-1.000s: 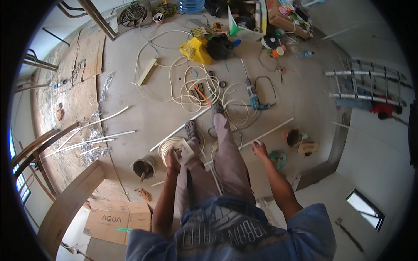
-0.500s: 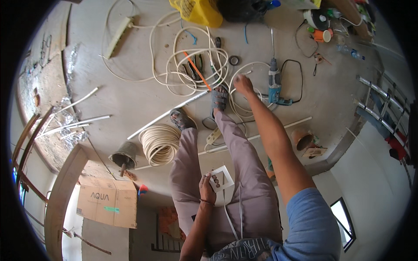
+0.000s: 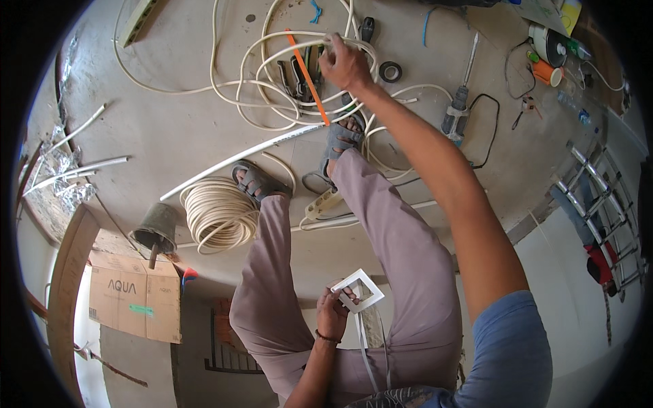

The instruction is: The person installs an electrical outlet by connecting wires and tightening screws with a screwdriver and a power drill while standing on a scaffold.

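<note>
Over my lap, my left hand (image 3: pixel 330 314) grips a white square frame (image 3: pixel 374 295), like a wall-switch surround, with fingertips showing through its opening. My right hand (image 3: pixel 348 66) is stretched out over loose loops of white cable (image 3: pixel 266 60), fingers apart and nothing visible in them. Beneath and beside it lie black-handled pliers (image 3: pixel 299 76), an orange strip (image 3: pixel 306 75) and other hand tools partly covered by the cable. A black screwdriver-like handle (image 3: pixel 367 28) and a roll of black tape (image 3: pixel 390 71) are just right of this hand.
A power drill (image 3: pixel 457 114) with a long bit lies to the right. Near my feet are a thick cable coil (image 3: pixel 219 216), a white pipe (image 3: pixel 238 162), a socket strip (image 3: pixel 322 204) and a bucket (image 3: pixel 155 228). A cardboard box (image 3: pixel 132 299) stands left, a ladder (image 3: pixel 598 197) right.
My right hand has moved left, from beside the drill to above the tools and cable loops. My left hand still holds the white frame, now tilted differently. The view has shifted.
</note>
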Demonstrator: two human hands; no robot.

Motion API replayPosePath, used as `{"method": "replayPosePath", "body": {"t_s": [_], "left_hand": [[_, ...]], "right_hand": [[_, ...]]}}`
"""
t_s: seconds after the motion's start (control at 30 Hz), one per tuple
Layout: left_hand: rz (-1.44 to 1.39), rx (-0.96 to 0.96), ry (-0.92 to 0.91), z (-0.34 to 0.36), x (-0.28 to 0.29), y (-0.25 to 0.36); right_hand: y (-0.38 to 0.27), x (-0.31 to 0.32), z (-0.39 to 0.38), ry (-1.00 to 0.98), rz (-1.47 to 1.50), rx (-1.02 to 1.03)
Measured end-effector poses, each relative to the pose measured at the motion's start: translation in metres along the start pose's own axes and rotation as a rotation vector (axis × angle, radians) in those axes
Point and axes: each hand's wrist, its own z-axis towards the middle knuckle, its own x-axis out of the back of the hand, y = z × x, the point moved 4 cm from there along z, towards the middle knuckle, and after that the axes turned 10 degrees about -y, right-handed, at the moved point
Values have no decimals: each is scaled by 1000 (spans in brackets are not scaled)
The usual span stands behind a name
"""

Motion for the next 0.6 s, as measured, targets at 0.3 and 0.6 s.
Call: {"method": "replayPosePath", "body": {"t_s": [0.3,0.6], "left_hand": [[-47,-10,6,2,19,-1],[-85,4,58,-7,48,1]], "right_hand": [[41,-70,-33,-81,-480,-429],[39,-74,-34,-209,-403,-283]]}}
